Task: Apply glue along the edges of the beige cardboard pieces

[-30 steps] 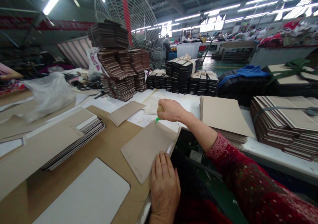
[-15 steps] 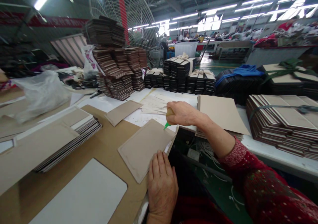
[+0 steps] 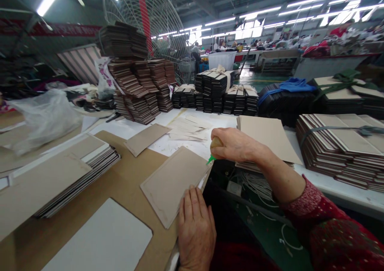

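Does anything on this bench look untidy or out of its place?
Yes, mildly. The pale strips lie scattered in a loose heap beyond the board by the left hand. The brown stack looks uneven, some layers jutting out past others. A crumpled plastic bag lies at the left.

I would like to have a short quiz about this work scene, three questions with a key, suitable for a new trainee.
1. Which hand holds the yellow-brown bottle with the green pointed nozzle?

2. True or false: the nozzle is directed upward, toward the ceiling lamps.

3. The flat left hand lies at the edge of which thing?
A) a flat beige rectangular board
B) a crumpled blue cloth
C) a translucent plastic bag

Key: 1. The right hand. 2. False; it points down. 3. A.
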{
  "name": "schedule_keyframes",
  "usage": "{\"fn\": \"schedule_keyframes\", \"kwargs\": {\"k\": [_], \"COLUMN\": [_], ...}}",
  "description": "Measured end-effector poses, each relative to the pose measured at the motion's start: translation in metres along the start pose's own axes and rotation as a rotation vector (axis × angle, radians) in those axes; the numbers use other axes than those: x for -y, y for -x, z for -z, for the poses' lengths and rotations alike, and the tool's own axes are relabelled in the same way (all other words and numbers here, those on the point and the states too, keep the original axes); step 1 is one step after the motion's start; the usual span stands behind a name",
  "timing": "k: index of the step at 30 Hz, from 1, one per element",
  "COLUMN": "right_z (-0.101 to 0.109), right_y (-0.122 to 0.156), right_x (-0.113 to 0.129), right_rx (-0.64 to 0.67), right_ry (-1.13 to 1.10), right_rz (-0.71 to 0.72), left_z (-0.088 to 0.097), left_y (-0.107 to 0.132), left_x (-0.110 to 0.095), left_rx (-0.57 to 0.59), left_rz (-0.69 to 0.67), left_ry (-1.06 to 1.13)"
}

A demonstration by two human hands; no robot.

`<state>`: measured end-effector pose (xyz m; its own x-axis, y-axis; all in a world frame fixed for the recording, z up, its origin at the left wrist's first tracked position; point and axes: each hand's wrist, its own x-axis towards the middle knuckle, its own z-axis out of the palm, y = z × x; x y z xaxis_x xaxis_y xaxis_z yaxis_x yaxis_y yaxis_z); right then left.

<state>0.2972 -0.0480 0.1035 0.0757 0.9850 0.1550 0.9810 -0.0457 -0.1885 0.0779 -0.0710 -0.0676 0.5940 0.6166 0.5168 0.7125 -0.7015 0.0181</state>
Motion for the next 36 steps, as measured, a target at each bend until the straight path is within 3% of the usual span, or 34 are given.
{"fn": "schedule_keyframes", "kwargs": {"k": [7,17,22,30,36], "right_z": [-0.017,-0.042,-0.037,-0.013,-0.018], "right_y": [-0.032,-0.073,-0.071,-0.039,-0.043], "right_x": [0.009,0.015,0.014,0.002,0.007], "right_rx": [-0.077,-0.118,-0.091,-0.015,-0.057], "right_ry": [0.002,-0.002,0.000,-0.007,-0.016], "right_rz": [-0.002,-0.009,0.002,0.011,0.020], "left_z": [-0.023,-0.018,-0.024,-0.020,-0.017], "left_y": [0.008,0.007,0.009,0.007,0.005], "left_x": [0.000,0.001,0.001,0.002,0.002], "left_rx": [-0.067,-0.050,-0.076,-0.051,-0.047], "left_rz": [0.046,0.047,0.044,0.045,0.027], "left_ry": [0.033,0.023,0.038,0.021,-0.007]}}
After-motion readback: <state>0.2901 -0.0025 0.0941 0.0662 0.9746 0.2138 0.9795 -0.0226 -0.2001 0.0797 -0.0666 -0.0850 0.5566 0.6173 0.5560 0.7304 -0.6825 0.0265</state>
